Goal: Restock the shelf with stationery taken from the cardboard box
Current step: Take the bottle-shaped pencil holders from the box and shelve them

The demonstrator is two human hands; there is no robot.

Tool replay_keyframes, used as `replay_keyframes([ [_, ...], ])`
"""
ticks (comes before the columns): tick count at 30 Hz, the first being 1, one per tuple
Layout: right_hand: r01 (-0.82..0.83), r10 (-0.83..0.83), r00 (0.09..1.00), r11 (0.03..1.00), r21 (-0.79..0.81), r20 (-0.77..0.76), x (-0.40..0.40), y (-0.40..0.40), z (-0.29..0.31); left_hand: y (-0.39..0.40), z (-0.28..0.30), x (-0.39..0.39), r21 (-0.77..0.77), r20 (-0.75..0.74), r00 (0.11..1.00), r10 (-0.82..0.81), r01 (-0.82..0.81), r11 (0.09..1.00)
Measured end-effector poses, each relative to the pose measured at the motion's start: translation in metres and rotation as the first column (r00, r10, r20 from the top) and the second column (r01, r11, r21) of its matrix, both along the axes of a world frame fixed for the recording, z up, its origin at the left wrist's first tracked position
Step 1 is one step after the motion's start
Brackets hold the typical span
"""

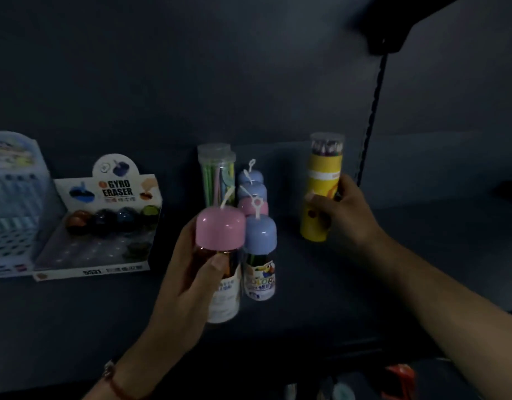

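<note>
The left hand reaches in from seven o'clock, forearm angled up toward the middle of the dark shelf, a red bead bracelet on the wrist. Its fingers wrap the far side of a pink-capped pencil tube and the thumb presses across the clear barrel just under the cap, so the hand is clenched around the tube. The tube is upright or nearly so; whether its base touches the shelf cannot be told.

Just beside it at three o'clock stands a blue-capped pencil tube with a bird label, and behind that, toward twelve o'clock, a row of more capped tubes in blue and pink. At eleven o'clock from the row stands a clear tube of pastel pens.

The right arm enters from four o'clock, forearm rising to the left. The right hand grasps a yellow colored-pencil canister around its middle from the right side, fingers curled across the front, thumb behind. The canister stands upright with a clear lid and pencil tips showing, well apart from the capped tubes.

Toward nine o'clock sits a Gyro Eraser display box holding round erasers, and at its left a pale blue display box, blurred. A slotted shelf upright runs down at one o'clock.
</note>
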State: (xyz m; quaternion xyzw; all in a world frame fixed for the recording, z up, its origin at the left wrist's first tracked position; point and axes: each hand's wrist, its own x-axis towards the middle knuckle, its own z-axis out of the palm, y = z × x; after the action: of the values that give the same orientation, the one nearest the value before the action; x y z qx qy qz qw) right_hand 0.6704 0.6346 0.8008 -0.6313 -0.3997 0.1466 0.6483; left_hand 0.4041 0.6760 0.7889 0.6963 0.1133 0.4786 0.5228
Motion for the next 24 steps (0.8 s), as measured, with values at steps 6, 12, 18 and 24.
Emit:
replay_keyframes([
  [6, 0.032, -0.031, 0.998, 0.999, -0.018, 0.054, 0.033, 0.044, -0.022, 0.007, -0.006, 0.002, 0.030, 0.003, 0.997, 0.075, -0.075, 0.997],
  [12, 0.051, -0.049, 0.996, 0.998, -0.020, 0.077, 0.041, 0.059, -0.031, 0.016, -0.012, 0.001, 0.020, -0.056, 0.998, -0.013, 0.014, 1.000],
  [18, 0.103, -0.092, 0.994, 0.977, -0.188, 0.066, 0.030, 0.054, -0.023, 0.020, -0.012, -0.002, -0.032, -0.051, 0.996, -0.073, 0.071, 0.997],
  [24, 0.290, -0.300, 0.943, 0.953, 0.085, 0.145, -0.091, -0.039, -0.015, 0.020, -0.012, -0.008, -0.093, 0.020, 0.989, -0.149, 0.151, 0.984],
])
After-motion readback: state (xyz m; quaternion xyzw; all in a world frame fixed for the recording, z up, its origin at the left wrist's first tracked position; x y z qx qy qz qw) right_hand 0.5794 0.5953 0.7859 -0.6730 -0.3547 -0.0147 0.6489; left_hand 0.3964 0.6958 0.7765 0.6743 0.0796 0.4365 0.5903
